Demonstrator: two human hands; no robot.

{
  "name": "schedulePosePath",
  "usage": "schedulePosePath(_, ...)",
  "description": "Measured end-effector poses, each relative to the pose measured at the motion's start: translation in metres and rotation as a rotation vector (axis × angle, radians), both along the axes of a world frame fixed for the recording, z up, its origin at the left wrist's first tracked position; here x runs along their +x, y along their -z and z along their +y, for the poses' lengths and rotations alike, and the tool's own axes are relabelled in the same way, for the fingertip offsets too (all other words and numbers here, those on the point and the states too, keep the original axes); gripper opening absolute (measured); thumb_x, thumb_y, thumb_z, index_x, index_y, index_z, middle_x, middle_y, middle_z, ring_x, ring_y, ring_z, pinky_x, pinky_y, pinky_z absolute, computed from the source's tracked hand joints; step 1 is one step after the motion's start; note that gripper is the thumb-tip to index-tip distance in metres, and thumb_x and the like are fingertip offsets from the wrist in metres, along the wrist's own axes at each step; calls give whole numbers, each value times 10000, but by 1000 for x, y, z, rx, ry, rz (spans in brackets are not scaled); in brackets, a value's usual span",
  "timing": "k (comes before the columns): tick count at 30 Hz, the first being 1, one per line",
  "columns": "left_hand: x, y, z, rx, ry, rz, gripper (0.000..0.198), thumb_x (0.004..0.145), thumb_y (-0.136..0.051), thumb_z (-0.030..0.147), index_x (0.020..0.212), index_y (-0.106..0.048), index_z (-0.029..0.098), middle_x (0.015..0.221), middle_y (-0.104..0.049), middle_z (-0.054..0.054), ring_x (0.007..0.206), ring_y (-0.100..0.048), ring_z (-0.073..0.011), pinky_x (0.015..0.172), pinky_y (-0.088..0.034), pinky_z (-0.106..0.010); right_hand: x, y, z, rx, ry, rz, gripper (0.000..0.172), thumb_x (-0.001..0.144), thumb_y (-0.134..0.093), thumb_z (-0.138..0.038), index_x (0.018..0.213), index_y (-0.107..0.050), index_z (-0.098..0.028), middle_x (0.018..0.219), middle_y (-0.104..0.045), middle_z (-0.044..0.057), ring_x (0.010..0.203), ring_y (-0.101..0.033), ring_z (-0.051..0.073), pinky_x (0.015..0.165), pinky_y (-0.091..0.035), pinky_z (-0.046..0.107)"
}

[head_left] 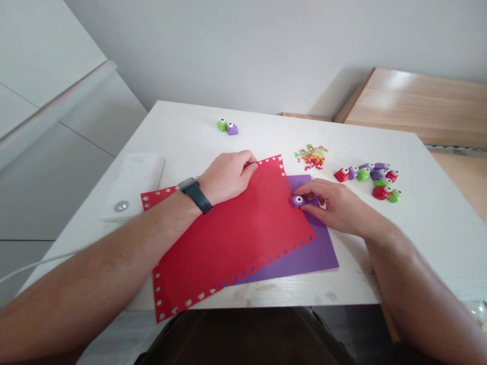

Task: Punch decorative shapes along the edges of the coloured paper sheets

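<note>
A red paper sheet with punched holes along its edges lies on the white table, over a purple sheet. My left hand, a dark watch on its wrist, rests on the red sheet's far edge with fingers curled down on the paper. My right hand grips a small purple paper punch set on the red sheet's right edge.
A cluster of red, green and purple punches sits to the right, with a pile of coloured paper bits behind. A green and a purple punch lie at the far side. A white device lies left.
</note>
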State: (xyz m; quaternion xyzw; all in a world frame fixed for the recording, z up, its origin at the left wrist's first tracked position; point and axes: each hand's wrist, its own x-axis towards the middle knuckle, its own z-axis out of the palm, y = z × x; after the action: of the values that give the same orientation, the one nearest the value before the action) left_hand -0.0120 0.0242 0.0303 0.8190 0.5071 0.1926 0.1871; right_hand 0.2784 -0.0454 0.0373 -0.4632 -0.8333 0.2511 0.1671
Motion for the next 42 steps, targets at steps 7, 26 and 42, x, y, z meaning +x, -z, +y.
schedulePosePath(7,2,3,2,9,-7,15,240,1014,-532,348,983,-720,203,911,-773,-54,747,-650,-209,694,-422,-330,0,0,-1,1,8,-16,290,901,-700,-115,1152,-752,-250,1066,-772,34,933,-693,200,845,-544,346)
schedulePosePath(26,4,9,3,47,-4,52,272,1028,-486,341,1012,-719,202,983,-787,-78,855,-697,-248,763,-468,-366,-1,-2,-1,10,1,-37,265,931,-688,-159,1168,-745,-263,1070,-768,44,922,-691,206,812,-542,338)
schedulePosePath(42,4,10,2,52,-37,37,272,1023,-491,352,1000,-719,205,958,-784,-77,841,-689,-246,769,-486,-367,0,-2,-1,17,-12,-51,263,935,-673,-181,1173,-746,-265,1053,-762,55,921,-688,216,784,-549,342)
